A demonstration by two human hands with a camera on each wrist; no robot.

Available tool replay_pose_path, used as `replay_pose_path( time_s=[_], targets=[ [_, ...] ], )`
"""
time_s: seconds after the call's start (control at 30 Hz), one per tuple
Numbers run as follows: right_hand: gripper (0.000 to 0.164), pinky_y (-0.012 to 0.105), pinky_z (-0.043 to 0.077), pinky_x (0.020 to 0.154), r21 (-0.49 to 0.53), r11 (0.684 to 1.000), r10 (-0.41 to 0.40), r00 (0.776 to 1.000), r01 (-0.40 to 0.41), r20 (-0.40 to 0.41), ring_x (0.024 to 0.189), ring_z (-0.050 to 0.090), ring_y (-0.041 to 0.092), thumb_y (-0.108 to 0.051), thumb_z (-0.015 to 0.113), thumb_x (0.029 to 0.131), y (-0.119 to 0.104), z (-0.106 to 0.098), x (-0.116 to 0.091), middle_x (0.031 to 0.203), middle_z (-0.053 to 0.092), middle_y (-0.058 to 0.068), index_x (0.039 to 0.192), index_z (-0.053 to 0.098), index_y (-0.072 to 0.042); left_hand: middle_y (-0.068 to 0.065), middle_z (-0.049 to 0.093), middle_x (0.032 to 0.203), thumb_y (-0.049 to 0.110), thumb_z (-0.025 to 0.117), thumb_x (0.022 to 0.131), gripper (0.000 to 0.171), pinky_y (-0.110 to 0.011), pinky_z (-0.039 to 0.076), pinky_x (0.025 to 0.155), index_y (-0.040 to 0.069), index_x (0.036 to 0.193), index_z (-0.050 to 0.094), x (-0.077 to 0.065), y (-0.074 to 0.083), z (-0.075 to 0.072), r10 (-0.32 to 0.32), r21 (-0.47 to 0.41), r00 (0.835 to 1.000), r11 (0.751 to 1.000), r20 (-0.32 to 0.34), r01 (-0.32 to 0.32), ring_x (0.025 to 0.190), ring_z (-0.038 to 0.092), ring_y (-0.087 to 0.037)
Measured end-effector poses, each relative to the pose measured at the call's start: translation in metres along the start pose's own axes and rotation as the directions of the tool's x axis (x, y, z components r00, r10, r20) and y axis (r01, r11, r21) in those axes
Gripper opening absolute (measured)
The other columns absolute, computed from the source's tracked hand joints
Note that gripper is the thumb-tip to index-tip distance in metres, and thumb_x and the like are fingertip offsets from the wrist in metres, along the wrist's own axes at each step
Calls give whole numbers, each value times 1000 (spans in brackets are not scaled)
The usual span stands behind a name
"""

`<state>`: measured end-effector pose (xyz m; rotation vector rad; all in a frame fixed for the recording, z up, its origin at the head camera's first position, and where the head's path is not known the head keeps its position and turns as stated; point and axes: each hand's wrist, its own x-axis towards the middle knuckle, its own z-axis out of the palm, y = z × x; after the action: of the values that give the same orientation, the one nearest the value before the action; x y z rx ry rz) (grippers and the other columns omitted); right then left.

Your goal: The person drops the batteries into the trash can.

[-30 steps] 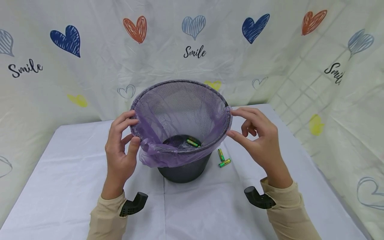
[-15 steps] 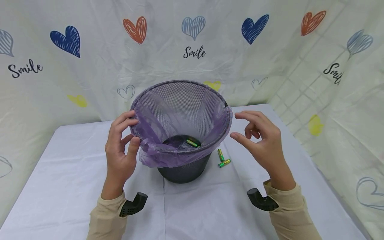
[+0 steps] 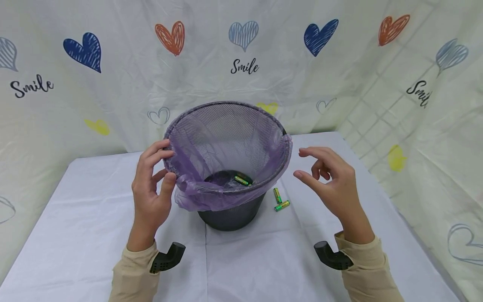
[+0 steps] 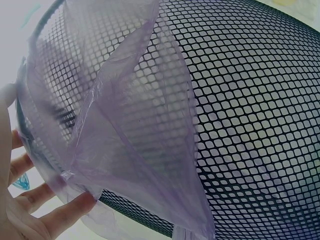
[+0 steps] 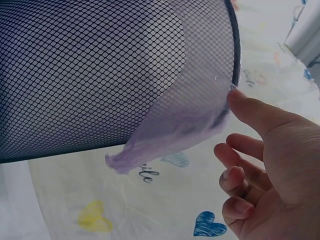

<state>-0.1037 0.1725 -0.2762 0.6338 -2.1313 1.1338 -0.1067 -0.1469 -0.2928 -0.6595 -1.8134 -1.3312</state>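
Observation:
A black mesh wastebasket stands on the table, lined with a thin purple bin liner folded over its rim. My left hand touches the left side of the rim. In the left wrist view, fingers lie fairly straight against the liner's edge. To the right of the basket, my right hand hangs in the air, thumb and forefinger spread, apart from the rim. A green battery lies inside at the bottom; the near rim partly hides what is beside it. Two batteries lie outside, near the basket's right side.
A white cloth covers the table. Behind it hangs a pale curtain printed with hearts and "Smile". A black wrist mount sits on the left sleeve, another mount on the right.
My right hand has moved off the rim, to the right and slightly nearer me, its thumb and forefinger still spread. The left hand, basket and batteries look unmoved.

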Motion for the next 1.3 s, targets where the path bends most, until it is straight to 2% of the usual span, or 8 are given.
replay_pose_path(
  time_s=[0.27, 0.57, 0.97, 1.13, 1.3],
  targets=[
    [40, 18, 29, 52, -17, 1000, 26, 1000, -25, 18, 57, 39, 7, 10, 75, 62, 5, -1, -6, 91, 63, 4, 100, 65, 3, -30, 48, 124, 36, 53, 91, 53, -14, 50, 79, -15, 109, 51, 0, 0, 0, -2, -3, 1000, 1000, 1, 2, 117, 49, -30],
    [43, 17, 27, 50, -81, 995, 64, 997, -60, 48, 57, 37, 2, 5, 79, 61, 13, 0, -14, 89, 62, 3, 102, 66, -1, -29, 48, 125, 37, 52, 91, 54, -14, 50, 80, -14, 109, 51, 0, 0, -1, -3, 12, 1000, 1000, 8, 3, 118, 49, -30],
    [49, 18, 28, 49, -64, 995, 79, 991, -73, 106, 58, 40, 4, -6, 83, 61, 67, 4, -31, 97, 64, -3, 106, 67, -12, -29, 48, 125, 37, 52, 91, 55, -14, 50, 80, -15, 109, 51, 0, 0, -1, -4, 14, 1000, 1000, 4, 4, 118, 48, -31],
    [50, 19, 29, 50, -50, 993, 114, 976, -106, 188, 58, 42, 7, -6, 82, 63, 75, 5, -33, 100, 63, -4, 109, 65, -15, -30, 47, 125, 38, 51, 92, 56, -14, 50, 80, -15, 109, 50, -1, 0, -1, -10, 15, 1000, 1000, 9, 10, 118, 48, -31],
    [49, 23, 33, 53, -10, 987, 155, 933, -161, 325, 62, 46, 14, -3, 79, 66, 67, 5, -31, 100, 61, 0, 112, 62, -10, -30, 47, 125, 38, 51, 91, 57, -13, 50, 80, -16, 109, 50, 0, 1, -1, -11, 10, 1000, 1000, 9, 11, 118, 48, -30]
  ],
)
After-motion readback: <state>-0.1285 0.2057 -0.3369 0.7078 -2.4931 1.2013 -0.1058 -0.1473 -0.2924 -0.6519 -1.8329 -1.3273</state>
